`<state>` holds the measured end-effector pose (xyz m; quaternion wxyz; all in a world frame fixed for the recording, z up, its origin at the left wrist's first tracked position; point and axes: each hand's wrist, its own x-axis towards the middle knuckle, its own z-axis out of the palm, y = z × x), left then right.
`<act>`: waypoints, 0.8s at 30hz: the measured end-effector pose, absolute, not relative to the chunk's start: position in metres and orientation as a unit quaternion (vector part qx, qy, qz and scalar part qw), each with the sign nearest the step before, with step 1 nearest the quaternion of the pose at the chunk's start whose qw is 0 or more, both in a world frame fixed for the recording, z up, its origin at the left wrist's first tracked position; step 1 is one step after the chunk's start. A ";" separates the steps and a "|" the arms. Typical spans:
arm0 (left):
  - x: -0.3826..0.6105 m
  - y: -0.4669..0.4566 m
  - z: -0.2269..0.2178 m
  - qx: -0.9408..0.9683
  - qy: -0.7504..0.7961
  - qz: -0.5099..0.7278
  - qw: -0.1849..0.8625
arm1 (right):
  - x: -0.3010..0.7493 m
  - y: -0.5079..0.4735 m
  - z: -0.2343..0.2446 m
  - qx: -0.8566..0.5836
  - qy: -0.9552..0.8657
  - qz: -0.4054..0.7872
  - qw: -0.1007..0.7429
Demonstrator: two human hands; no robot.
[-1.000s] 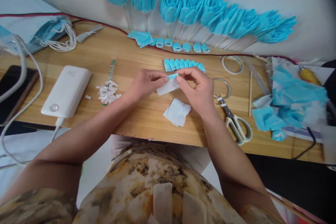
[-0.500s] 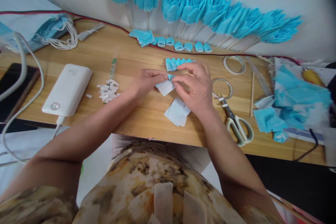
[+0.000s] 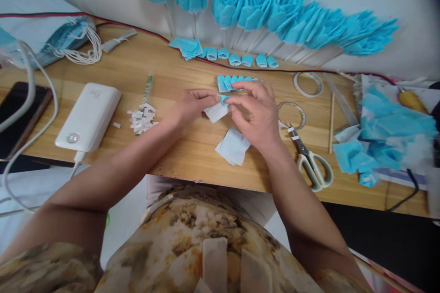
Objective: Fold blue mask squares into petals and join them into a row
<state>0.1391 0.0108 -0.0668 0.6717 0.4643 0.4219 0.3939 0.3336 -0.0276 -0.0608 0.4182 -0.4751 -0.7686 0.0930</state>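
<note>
My left hand (image 3: 192,106) and my right hand (image 3: 256,114) meet above the wooden table (image 3: 178,146). Both pinch one small piece of fabric (image 3: 217,110), white on one face and blue at its top edge. The left fingers grip its left end, the right thumb and forefinger its right end. A small stack of white fabric squares (image 3: 233,146) lies on the table just below my right hand. A row of folded blue petals (image 3: 233,81) lies right behind the hands.
Scissors (image 3: 311,158) and two tape rings (image 3: 308,83) lie to the right, beside wooden sticks and a heap of blue scraps (image 3: 385,137). A white power bank (image 3: 90,116), paper snippets (image 3: 140,119), a phone and cables lie left. Blue fabric flowers (image 3: 261,7) lean on the wall.
The hands have drawn closer together and the fabric piece between them is folded smaller. My right fingers have shifted left over it.
</note>
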 end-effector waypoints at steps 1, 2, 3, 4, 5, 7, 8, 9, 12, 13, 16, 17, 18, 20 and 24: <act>0.139 0.012 -0.068 0.463 0.424 0.405 0.664 | 0.334 -0.027 -0.061 -0.472 -0.752 0.129 0.441; 0.140 0.012 -0.069 0.463 0.424 0.413 0.660 | 0.335 -0.027 -0.062 -0.469 -0.730 0.170 0.467; 0.140 0.013 -0.070 0.464 0.422 0.418 0.658 | 0.336 -0.026 -0.063 -0.466 -0.705 0.213 0.491; 0.140 0.014 -0.070 0.464 0.418 0.422 0.657 | 0.337 -0.025 -0.065 -0.461 -0.681 0.254 0.508; 0.140 0.014 -0.070 0.465 0.415 0.425 0.657 | 0.337 -0.023 -0.068 -0.456 -0.662 0.292 0.518; 0.140 0.013 -0.068 0.466 0.411 0.428 0.657 | 0.336 -0.021 -0.073 -0.450 -0.640 0.353 0.513; 0.140 0.012 -0.067 0.465 0.411 0.427 0.657 | 0.335 -0.020 -0.076 -0.450 -0.634 0.375 0.505; 0.141 0.012 -0.066 0.461 0.412 0.427 0.660 | 0.333 -0.020 -0.079 -0.453 -0.628 0.392 0.497; 0.141 0.009 -0.062 0.447 0.408 0.425 0.673 | 0.328 -0.019 -0.085 -0.468 -0.608 0.414 0.490; 0.142 0.008 -0.061 0.444 0.405 0.424 0.677 | 0.327 -0.020 -0.085 -0.470 -0.601 0.418 0.492; 0.143 0.006 -0.061 0.446 0.399 0.416 0.684 | 0.327 -0.020 -0.086 -0.470 -0.590 0.433 0.493; 0.143 0.006 -0.061 0.448 0.399 0.413 0.686 | 0.327 -0.020 -0.085 -0.471 -0.588 0.437 0.491; 0.143 0.005 -0.062 0.449 0.398 0.410 0.686 | 0.328 -0.020 -0.084 -0.474 -0.588 0.437 0.489; 0.144 0.005 -0.062 0.454 0.393 0.403 0.691 | 0.330 -0.020 -0.083 -0.479 -0.589 0.429 0.490; 0.143 0.006 -0.062 0.457 0.366 0.387 0.712 | 0.332 -0.020 -0.081 -0.491 -0.603 0.395 0.490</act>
